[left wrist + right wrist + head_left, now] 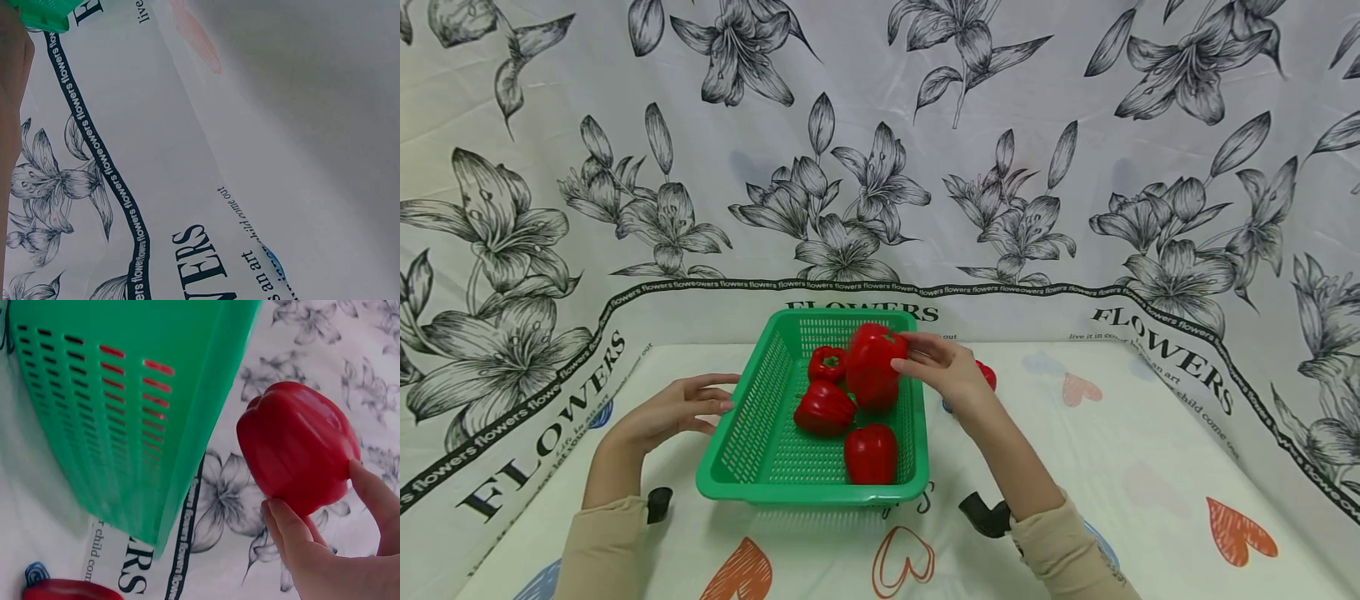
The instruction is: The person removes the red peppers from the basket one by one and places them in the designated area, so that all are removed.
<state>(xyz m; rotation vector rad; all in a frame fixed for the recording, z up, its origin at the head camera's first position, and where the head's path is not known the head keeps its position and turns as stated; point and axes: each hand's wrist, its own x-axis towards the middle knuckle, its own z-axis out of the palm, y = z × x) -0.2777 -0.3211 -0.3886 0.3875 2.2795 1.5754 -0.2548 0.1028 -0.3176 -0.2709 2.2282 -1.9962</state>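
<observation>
A green perforated plastic basket stands in the middle of the table in the head view. Inside it lie red bell peppers, one near the centre, one behind it and one at the front right. My right hand pinches another red bell pepper between thumb and fingers, over the basket's right side; it looks blurred in the head view. Beside the left rim is my left hand, fingers loosely extended; whether they touch the basket is unclear. The left wrist view catches only a basket corner.
Another red bell pepper lies on the table right of the basket, partly behind my right forearm. Dark curved objects show by both sleeves. A flower-printed cloth hangs behind the heart-patterned tablecloth.
</observation>
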